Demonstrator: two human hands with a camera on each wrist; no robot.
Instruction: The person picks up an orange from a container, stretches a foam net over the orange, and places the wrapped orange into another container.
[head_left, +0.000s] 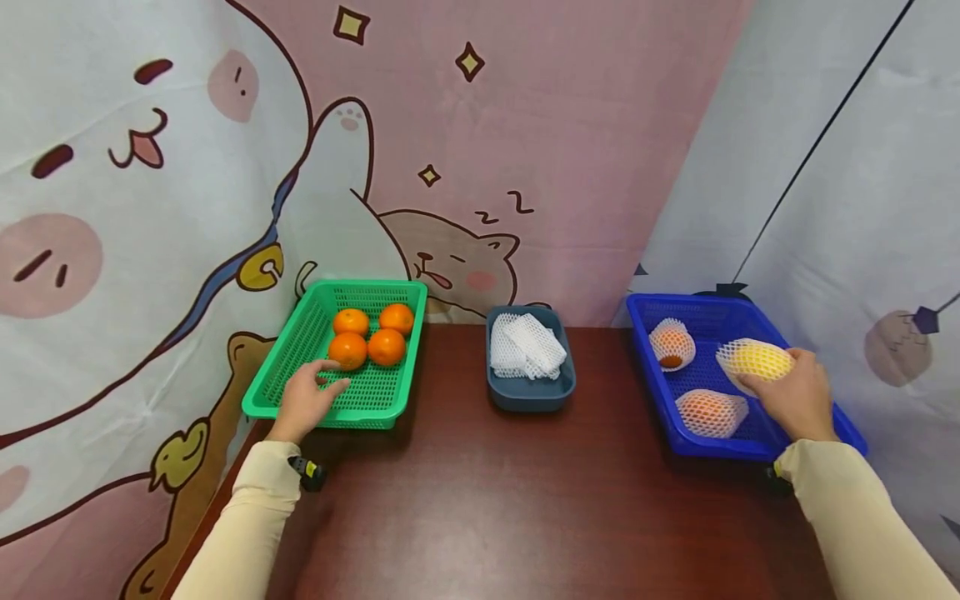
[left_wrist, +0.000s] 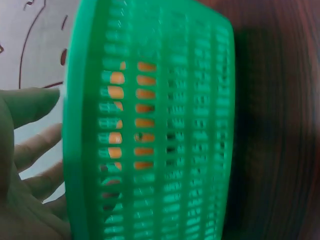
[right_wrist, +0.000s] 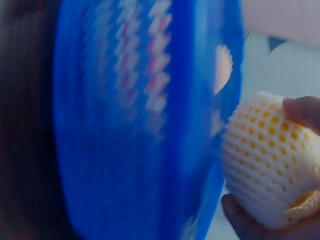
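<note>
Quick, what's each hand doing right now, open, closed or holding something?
Left hand: open, holding nothing, over the green basket.
Right hand: closed, holding a netted yellow fruit over the blue basket.

A glossy, reddish-brown table (head_left: 517,500) carries three vessels | left: a green plastic basket (head_left: 360,413) sits near the far edge | center: a small slate-blue container (head_left: 529,402) stands apart | right: a blue plastic basket (head_left: 723,310) rests

And here's the left hand (left_wrist: 32,165), fingers apart beside the green basket (left_wrist: 74,125); orange fruit (left_wrist: 145,93) peeks through the basket's slots, dark wood (left_wrist: 280,120) on its other side!
</note>
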